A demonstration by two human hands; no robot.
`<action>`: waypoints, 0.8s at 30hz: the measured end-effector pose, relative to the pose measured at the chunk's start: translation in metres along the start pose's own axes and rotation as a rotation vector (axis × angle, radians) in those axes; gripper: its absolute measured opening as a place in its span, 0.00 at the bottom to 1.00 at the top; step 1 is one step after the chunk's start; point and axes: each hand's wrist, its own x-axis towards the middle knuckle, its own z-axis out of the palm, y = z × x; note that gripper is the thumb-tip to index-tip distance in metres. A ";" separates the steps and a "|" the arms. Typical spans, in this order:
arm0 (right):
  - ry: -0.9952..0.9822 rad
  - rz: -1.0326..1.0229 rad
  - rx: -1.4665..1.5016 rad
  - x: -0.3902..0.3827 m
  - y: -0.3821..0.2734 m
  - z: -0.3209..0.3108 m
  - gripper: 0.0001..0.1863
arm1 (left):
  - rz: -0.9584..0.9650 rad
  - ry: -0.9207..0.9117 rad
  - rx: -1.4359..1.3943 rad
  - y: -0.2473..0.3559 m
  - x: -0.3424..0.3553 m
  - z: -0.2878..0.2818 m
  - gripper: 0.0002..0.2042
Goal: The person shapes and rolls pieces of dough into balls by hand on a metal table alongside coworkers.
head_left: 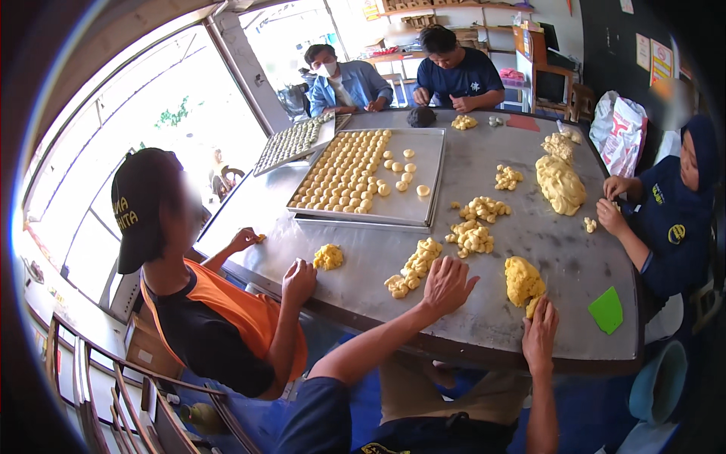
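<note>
My left hand (450, 286) is over the near edge of the metal table, beside a row of small pale dough pieces (415, 266). Its thumb sticks out apart from the fingers, and nothing shows in it. Farther right, my right hand (539, 337) has its fingers closed on a bit of yellow filling (532, 306) at the lower end of a crumbly, deeper yellow filling lump (523, 280). Its fingertips are partly hidden. More pale dough pieces (470, 237) lie in a pile just beyond my left hand.
A metal tray (418, 151) of round dough balls sits mid-table, near a tray of greyish balls (293, 144). A large dough mass (560, 185) and a green scraper (606, 310) lie at right. Co-workers sit around the table; one in an orange-and-black shirt (227, 310) is close on my left.
</note>
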 end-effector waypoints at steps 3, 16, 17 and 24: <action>-0.058 0.063 0.086 0.014 0.004 -0.003 0.36 | 0.133 -0.214 -0.311 -0.014 -0.012 0.032 0.22; -0.093 0.033 0.062 0.036 0.012 -0.010 0.26 | 0.154 -0.113 -0.197 -0.029 -0.006 0.049 0.16; -0.177 -0.011 -0.006 0.040 0.014 -0.016 0.26 | 0.072 -0.122 -0.207 -0.029 -0.007 0.049 0.14; -0.009 -0.097 0.083 0.032 0.078 0.005 0.27 | -0.144 -0.062 0.063 0.002 -0.032 0.047 0.13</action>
